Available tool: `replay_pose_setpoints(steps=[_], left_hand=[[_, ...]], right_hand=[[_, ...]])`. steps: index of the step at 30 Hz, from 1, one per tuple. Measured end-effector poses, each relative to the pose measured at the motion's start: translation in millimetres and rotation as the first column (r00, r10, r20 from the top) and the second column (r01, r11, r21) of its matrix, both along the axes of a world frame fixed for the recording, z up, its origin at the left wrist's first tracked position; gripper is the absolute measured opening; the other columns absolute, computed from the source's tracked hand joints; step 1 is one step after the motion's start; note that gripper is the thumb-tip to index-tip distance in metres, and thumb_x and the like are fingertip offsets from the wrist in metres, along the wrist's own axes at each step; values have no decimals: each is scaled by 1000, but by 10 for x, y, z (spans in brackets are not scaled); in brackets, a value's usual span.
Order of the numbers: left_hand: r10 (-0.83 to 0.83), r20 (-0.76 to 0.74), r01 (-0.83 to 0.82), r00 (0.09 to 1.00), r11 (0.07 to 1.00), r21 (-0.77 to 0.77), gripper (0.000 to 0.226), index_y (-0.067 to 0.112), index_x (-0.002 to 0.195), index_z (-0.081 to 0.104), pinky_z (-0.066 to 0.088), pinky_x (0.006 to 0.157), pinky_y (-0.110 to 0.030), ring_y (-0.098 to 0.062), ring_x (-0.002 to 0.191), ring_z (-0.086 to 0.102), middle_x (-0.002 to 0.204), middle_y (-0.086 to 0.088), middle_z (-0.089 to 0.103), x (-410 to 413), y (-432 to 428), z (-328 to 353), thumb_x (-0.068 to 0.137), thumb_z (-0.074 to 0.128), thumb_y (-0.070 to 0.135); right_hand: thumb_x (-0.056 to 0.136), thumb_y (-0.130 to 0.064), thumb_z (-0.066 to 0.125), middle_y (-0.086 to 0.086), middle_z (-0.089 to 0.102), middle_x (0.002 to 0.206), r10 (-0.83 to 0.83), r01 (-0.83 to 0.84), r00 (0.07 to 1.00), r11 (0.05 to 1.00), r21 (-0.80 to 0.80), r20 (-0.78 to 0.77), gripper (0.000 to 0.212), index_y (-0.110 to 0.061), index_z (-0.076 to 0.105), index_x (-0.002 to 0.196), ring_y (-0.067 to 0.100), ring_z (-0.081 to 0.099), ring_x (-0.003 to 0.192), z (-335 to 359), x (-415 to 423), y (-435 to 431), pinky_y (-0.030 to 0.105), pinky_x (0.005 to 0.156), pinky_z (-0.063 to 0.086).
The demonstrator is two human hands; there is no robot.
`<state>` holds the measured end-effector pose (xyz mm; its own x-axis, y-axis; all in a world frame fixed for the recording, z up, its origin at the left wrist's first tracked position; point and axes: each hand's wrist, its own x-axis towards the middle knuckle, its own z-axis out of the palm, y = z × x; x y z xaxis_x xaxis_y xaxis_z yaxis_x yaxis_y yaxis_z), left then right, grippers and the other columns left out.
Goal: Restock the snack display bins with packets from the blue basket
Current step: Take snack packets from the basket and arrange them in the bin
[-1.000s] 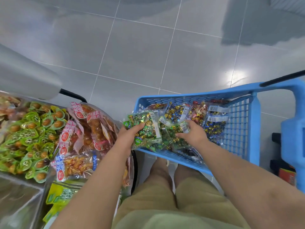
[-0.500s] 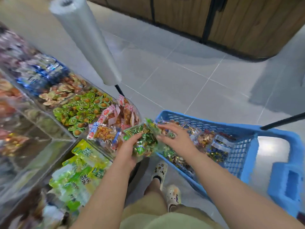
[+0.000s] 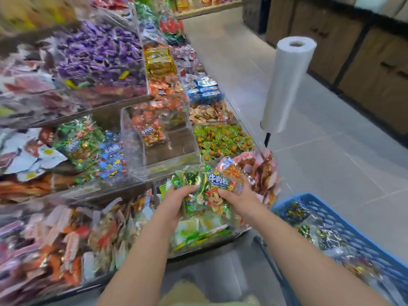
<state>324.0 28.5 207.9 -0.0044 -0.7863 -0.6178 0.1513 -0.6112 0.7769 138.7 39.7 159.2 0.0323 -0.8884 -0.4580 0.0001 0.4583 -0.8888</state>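
Packet bundle (image 3: pixel 205 193) moved from blue basket (image 3: pixel 344 219) to over display bins (image 3: pixel 163 151); left hand (image 3: pixel 174 204) and right hand (image 3: pixel 238 199) fingers clamp it. Step: transfer. Next: choose matching bin, release.

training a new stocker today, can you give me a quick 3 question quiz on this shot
1. True or false: both hands grip the green beef snack bag.
2. Where is the blue basket? A) to the person's right, on the floor side B) on top of the bins C) behind the plastic bag roll
3. Fill in: the clear acrylic bin just beyond the bag is nearly ____.

Key: 1 true, with the left hand and the right hand on opposite sides; 2 A; 3 empty.
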Motion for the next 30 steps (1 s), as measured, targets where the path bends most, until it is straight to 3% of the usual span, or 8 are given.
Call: replay_pose_setpoints(steps=[3, 7, 12, 16, 21, 24, 27, 30], left_hand=[[100, 12, -99, 995, 992, -78, 121, 3, 139, 43, 42, 102, -58, -39, 121, 54, 132, -21, 56, 542, -21, 65, 30, 84, 38], [201, 24, -199, 979, 978, -69, 131, 8, 144, 38, 38, 105, -60, -40, 128, 47, 139, -19, 50, 1413, -75, 98, 28, 90, 41], [293, 124, -278, 948, 952, -128, 132, 12, 142, 39, 41, 103, -55, -30, 124, 51, 138, -9, 51, 2500, -280, 186, 25, 85, 50], [338, 137, -314, 931, 934, -171, 69, 27, 106, 59, 46, 95, -48, -25, 107, 60, 117, -3, 64, 3308, -540, 213, 44, 88, 37], [321, 62, -311, 945, 941, -135, 126, 4, 138, 42, 41, 102, -57, -37, 127, 49, 144, -17, 46, 3965, -838, 222, 29, 89, 46], [270, 76, -260, 960, 958, -123, 117, 4, 138, 38, 41, 104, -49, -27, 125, 48, 144, -7, 42, 4104, -1016, 273, 39, 87, 44], [276, 112, -261, 955, 957, -128, 107, 11, 143, 33, 42, 95, -40, -22, 109, 54, 116, 2, 52, 4200, -1153, 209, 55, 88, 35], [339, 94, -330, 936, 939, -101, 102, 13, 145, 32, 39, 104, -45, -30, 128, 46, 140, -4, 46, 4325, -1207, 223, 61, 86, 33]], right_hand=[[35, -57, 83, 3, 22, 154, 13, -16, 998, 999, -36, -69, 135, -44, 4, 145, 24, 30, 135, 107, 464, -234, 38, 98, 33], [26, -51, 88, 11, 21, 152, 55, -54, 998, 997, -59, 27, 138, -52, 12, 141, 21, 37, 122, 227, 1162, -566, 47, 97, 41], [52, -31, 91, 16, 33, 148, 23, -15, 999, 989, -150, 47, 116, -55, 16, 136, 27, 41, 130, 281, 2015, -1049, 54, 104, 37], [70, -15, 82, 8, 33, 149, -42, 25, 997, 961, -277, -57, 105, -46, 12, 142, 20, 40, 130, 330, 2664, -1479, 34, 96, 37], [72, -15, 81, 5, 37, 146, -34, -50, 973, 934, -353, -227, 98, -37, 17, 143, 9, 38, 120, 357, 3355, -1941, 18, 90, 30], [74, -13, 79, 3, 32, 149, 37, -154, 947, 923, -352, -318, 91, -35, 22, 141, 18, 34, 133, 316, 3756, -2209, 22, 95, 29], [77, -17, 77, 4, 35, 148, 138, -298, 879, 906, -300, -457, 82, -32, 25, 138, 22, 37, 132, 230, 4087, -2427, 23, 91, 31], [77, -18, 76, 5, 46, 139, 212, -391, 823, 884, -256, -526, 77, -22, 31, 139, 21, 45, 124, 133, 4345, -2553, 19, 87, 32]])
